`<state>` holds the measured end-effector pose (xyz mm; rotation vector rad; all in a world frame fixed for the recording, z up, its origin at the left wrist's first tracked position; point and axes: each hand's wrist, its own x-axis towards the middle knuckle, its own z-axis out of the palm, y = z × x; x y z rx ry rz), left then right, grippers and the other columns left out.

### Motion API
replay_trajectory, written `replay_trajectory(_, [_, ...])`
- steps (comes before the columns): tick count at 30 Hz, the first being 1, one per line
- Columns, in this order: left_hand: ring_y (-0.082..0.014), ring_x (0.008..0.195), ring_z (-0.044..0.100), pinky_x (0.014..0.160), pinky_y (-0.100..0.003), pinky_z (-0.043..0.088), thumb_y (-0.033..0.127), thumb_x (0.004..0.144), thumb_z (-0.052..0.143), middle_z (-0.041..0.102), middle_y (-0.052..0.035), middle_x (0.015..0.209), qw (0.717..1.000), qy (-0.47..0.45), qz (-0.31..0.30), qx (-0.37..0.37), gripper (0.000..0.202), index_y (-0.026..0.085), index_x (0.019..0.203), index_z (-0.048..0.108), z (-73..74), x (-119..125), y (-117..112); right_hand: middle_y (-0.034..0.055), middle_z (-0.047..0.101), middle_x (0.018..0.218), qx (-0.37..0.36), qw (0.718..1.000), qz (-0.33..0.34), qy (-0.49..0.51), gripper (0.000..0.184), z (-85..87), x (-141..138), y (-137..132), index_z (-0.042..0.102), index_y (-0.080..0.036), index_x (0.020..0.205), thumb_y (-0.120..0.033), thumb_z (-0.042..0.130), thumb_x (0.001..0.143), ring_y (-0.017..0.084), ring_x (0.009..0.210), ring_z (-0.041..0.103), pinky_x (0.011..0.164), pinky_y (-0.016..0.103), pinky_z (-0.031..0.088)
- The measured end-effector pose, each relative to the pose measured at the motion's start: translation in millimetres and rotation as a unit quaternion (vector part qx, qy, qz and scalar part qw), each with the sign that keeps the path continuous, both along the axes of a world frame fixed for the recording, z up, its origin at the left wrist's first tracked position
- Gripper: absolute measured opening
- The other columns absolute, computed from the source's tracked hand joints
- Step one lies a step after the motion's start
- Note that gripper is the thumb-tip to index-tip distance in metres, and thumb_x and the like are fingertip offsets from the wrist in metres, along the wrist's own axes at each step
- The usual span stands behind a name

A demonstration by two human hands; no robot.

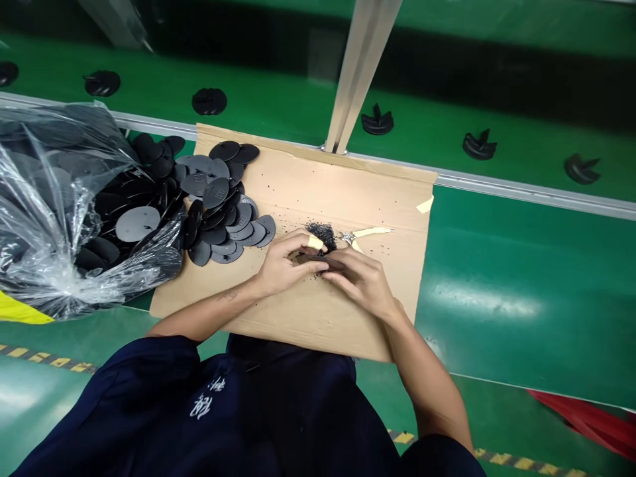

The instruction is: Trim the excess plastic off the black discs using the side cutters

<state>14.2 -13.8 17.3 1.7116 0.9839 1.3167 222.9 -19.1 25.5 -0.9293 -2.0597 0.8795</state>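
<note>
The left hand (285, 262) and right hand (360, 281) meet, pinching a thin, dark plastic disc (318, 262) above a tan cardboard sheet (303, 192) (cream tape (315, 242) wraps the left thumb). Cream-handled steel snips (354, 236) lie just beyond, beside a heap of black crumbs (322, 235); a slipped grip could drop the disc among them.

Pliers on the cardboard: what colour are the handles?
The handles are pale yellow, best in the head view.
</note>
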Motion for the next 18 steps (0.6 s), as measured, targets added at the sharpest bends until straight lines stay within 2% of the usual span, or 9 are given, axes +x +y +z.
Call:
replay_trajectory(4, [-0.0135,0.077,0.065,0.071,-0.027,0.055,0.041,0.086,0.079,0.070,-0.0028,0.084,0.998,0.035,0.008,0.047,0.028,0.018,0.101,0.073,2.2,-2,-1,0.0088,0.077,0.096,0.047,0.999,-0.023,0.000,0.017,-6.3,-4,-3,0.073,-0.020,0.110,-0.026,0.060,0.101,0.020,0.085,0.074,0.074,0.032,0.062])
replay_trajectory(7, [-0.0128,0.074,0.063,0.070,-0.026,0.052,0.037,0.087,0.080,0.067,-0.0001,0.078,0.993,0.063,0.023,0.101,0.026,0.018,0.103,0.072,4.6,-4,2,0.0087,0.077,0.093,0.107,0.992,-0.038,-0.050,0.015,-9.3,1,-2,0.073,-0.020,0.108,-0.024,0.062,0.100,0.019,0.081,0.074,0.071,0.030,0.061])
replay_trajectory(11, [-0.0123,0.070,0.058,0.068,-0.027,0.049,0.032,0.089,0.078,0.064,0.0013,0.074,0.988,0.091,0.018,0.123,0.025,0.018,0.108,0.071,5.1,-4,0,0.0064,0.077,0.086,0.179,0.971,-0.068,-0.145,0.018,-13.6,5,-4,0.074,-0.020,0.103,-0.018,0.056,0.101,0.016,0.070,0.070,0.063,0.027,0.057])
replay_trajectory(13, [-0.0126,0.069,0.057,0.066,-0.027,0.048,0.032,0.089,0.077,0.063,0.0010,0.073,0.986,0.107,0.015,0.127,0.021,0.019,0.105,0.072,5.2,-3,-2,0.0064,0.076,0.085,0.180,0.968,-0.072,-0.159,0.021,-15.0,5,-5,0.073,-0.020,0.102,-0.015,0.053,0.100,0.016,0.067,0.068,0.062,0.027,0.055])
replay_trajectory(15, [-0.0129,0.069,0.057,0.066,-0.027,0.048,0.035,0.089,0.077,0.064,0.0002,0.074,0.988,0.107,0.007,0.113,0.021,0.019,0.102,0.074,6.3,-4,-3,0.0065,0.075,0.084,0.155,0.978,-0.058,-0.131,0.017,-15.0,4,-5,0.072,-0.020,0.101,-0.019,0.056,0.101,0.017,0.067,0.067,0.062,0.028,0.054])
replay_trajectory(18, [-0.0128,0.070,0.060,0.067,-0.026,0.050,0.040,0.088,0.078,0.066,-0.0008,0.075,0.996,0.078,-0.045,0.020,0.024,0.018,0.098,0.076,10.4,-10,2,0.0050,0.072,0.081,0.097,0.993,-0.013,-0.062,0.012,-12.8,4,-2,0.070,-0.020,0.100,-0.027,0.060,0.101,0.016,0.065,0.065,0.061,0.027,0.052])
